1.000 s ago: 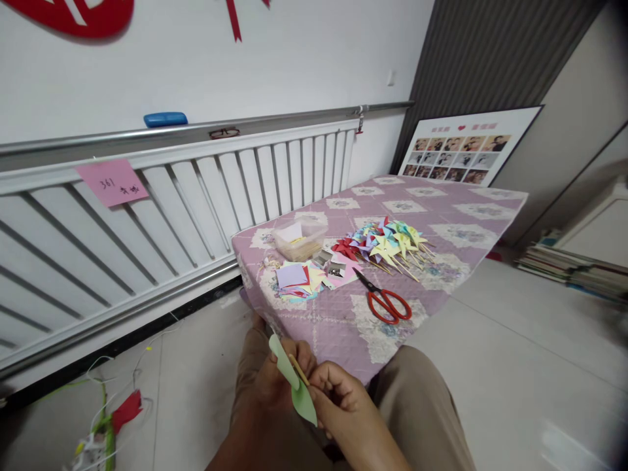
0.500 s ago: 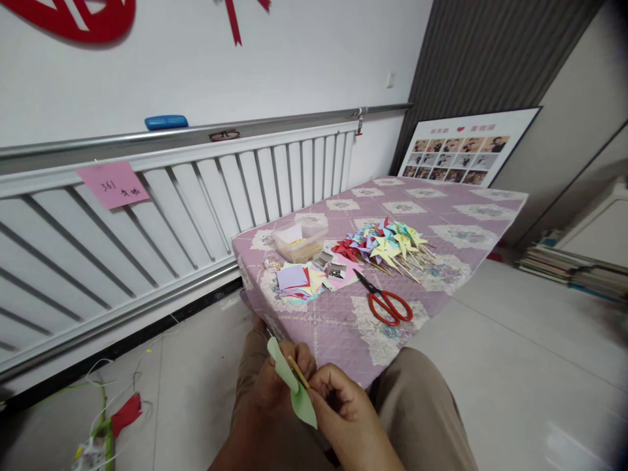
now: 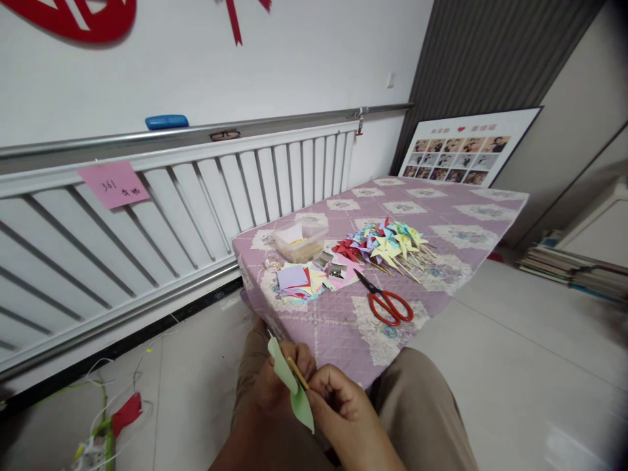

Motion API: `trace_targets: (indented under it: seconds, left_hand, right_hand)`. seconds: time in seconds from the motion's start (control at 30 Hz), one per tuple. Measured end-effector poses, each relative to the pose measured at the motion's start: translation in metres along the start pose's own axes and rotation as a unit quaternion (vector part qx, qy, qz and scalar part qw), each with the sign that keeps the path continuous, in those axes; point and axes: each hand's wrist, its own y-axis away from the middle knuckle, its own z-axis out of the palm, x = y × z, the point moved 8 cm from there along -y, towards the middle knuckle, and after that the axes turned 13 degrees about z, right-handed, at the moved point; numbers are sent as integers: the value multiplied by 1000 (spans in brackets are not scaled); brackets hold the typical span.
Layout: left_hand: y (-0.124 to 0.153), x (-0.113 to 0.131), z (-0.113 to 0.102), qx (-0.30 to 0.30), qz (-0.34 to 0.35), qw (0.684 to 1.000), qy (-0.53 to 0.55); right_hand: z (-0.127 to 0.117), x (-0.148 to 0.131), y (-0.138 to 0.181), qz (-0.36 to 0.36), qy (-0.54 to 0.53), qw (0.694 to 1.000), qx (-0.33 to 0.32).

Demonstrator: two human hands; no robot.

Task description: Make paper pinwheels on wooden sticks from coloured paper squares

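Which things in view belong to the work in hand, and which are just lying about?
Job: green paper in left hand, wooden stick in right hand, paper squares, scissors, pinwheels, plastic box.
Lying about: blue case, glasses, pink note, photo board, books.

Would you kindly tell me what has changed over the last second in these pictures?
Almost nothing. The left hand and right hand keep their hold on the green paper and its wooden stick above the lap, dipping very slightly at most. Nothing was picked up or let go. The red scissors, pinwheels, paper squares and plastic box lie unmoved on the quilted table.
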Motion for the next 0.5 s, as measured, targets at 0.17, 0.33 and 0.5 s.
trace_targets:
  seconds: [0.17,0.33,0.5]
  left_hand:
    - [0,-1,-2,2,-1,1000,-5]
    - [2,-3,-10,6,-1,1000,-7]
    - [3,-3,-12,-7,2,1000,5]
  right_hand:
    - [1,-2,0,1,-14,1000,0]
    - [1,0,-1,-7,-8,1000,1]
    - [-2,2,-2,-48,24,998,25]
